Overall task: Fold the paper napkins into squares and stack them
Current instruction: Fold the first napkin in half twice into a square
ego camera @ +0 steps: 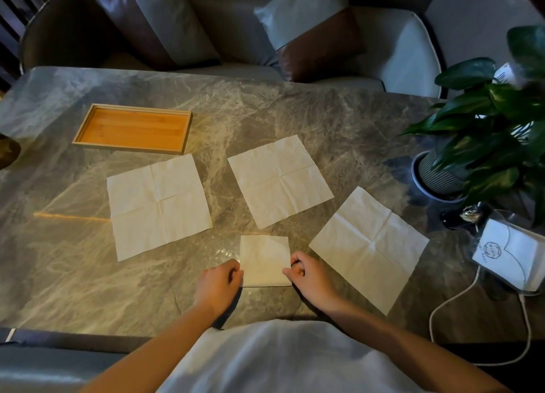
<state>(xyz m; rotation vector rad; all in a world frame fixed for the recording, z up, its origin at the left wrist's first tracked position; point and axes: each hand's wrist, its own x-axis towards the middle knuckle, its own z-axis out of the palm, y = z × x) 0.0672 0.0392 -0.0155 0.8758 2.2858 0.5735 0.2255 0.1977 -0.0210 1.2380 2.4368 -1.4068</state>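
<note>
A small folded square napkin (264, 258) lies on the marble table (295, 112) near its front edge. My left hand (219, 283) pinches the napkin's left edge with curled fingers. My right hand (306, 274) pinches its right edge the same way. Three unfolded white napkins lie flat with cross creases: one at the left (157, 205), one in the middle behind the folded square (278, 180), one at the right (370, 248).
An empty wooden tray (132, 128) sits at the back left. A potted plant (483, 144) stands at the right edge, with a napkin packet (510, 257) and a white cable (460, 298) in front of it. A sofa with cushions lies beyond the table.
</note>
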